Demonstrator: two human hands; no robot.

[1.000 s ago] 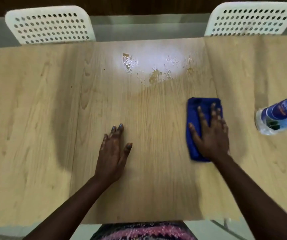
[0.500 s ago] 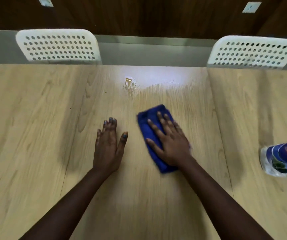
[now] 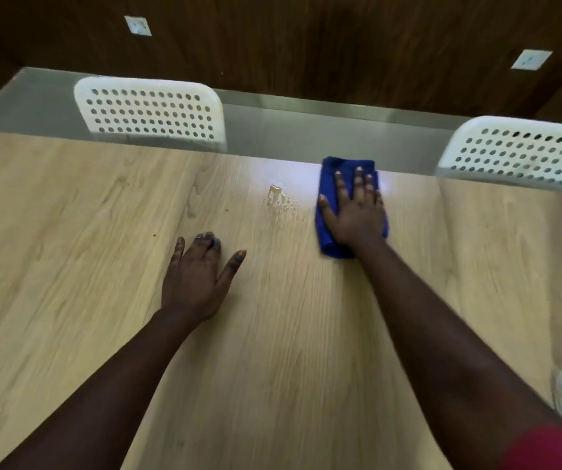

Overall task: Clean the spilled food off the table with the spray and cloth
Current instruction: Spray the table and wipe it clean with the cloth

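Wiping is under way: your right hand [image 3: 354, 212], fingers flat, presses the cloth [image 3: 328, 184] just right of the spill [image 3: 279, 200]; your left hand [image 3: 198, 276] rests flat, holding nothing. Sweep left across it next.

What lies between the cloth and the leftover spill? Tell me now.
Nothing visible. The right hand presses the cloth flat on the table; the spill lies just left of it, with only bare wood between.

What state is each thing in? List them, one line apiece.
blue cloth: folded, flat on the table near its far edge, under the right hand.
right hand: fingers straight, pressing the cloth.
left hand: flat on the table, holding nothing.
spilled food: unwiped, left of the cloth.
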